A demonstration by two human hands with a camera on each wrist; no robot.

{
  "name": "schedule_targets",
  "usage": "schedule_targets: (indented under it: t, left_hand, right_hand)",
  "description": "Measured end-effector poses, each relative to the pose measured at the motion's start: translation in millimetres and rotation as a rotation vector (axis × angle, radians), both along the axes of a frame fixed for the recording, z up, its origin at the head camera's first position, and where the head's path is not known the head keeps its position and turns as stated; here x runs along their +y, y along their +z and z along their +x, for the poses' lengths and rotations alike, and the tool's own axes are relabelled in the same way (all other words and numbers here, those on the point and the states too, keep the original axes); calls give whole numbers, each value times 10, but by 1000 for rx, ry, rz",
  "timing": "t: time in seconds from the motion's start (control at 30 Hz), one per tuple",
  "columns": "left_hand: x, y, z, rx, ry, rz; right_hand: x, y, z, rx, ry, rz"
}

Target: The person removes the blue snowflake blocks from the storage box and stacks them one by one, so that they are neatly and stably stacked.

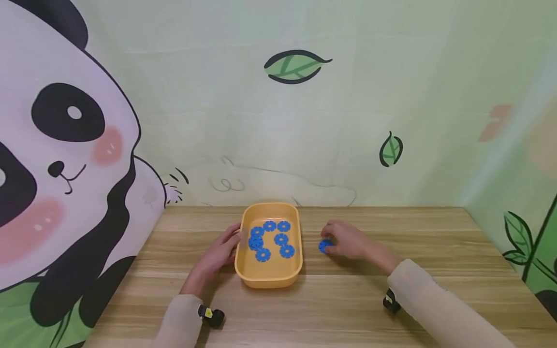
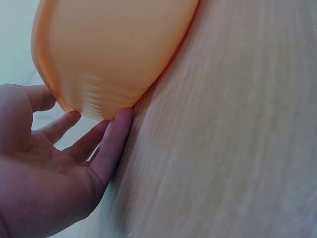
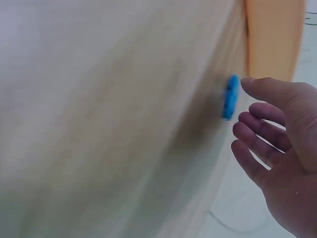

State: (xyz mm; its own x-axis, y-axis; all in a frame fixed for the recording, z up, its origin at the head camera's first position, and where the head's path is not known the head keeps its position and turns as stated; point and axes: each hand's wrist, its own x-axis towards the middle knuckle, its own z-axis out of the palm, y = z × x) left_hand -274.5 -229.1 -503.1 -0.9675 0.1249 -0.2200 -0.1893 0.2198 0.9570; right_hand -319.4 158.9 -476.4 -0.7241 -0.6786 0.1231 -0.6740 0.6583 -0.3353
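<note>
A yellow-orange tray (image 1: 269,283) stands on the table with several blue notched discs (image 1: 263,254) in it. My left hand (image 1: 222,249) is at its left side. In the left wrist view, the fingers (image 2: 119,136) touch the tray's outer wall (image 2: 114,44) and are not wrapped round it. To the right of the tray, my right hand (image 1: 348,240) is over another blue disc (image 1: 324,246), partly hidden by the hand. In the right wrist view this disc (image 3: 230,97) appears edge-on just beyond the thumb tip, with the fingers loosely bent and spread from the thumb.
The wooden table (image 1: 339,309) reaches back to a cloth backdrop (image 1: 339,106) printed with a panda and leaves. A small black wrist camera (image 1: 212,316) is on the left sleeve, and a second camera (image 1: 391,302) is on the right sleeve.
</note>
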Motion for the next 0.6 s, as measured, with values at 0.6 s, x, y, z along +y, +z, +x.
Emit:
schedule_targets:
  t: [0.6]
  left_hand:
    - [27, -6, -25, 11, -6, 59]
  right_hand:
    - [-1125, 408, 136, -55, 92, -100]
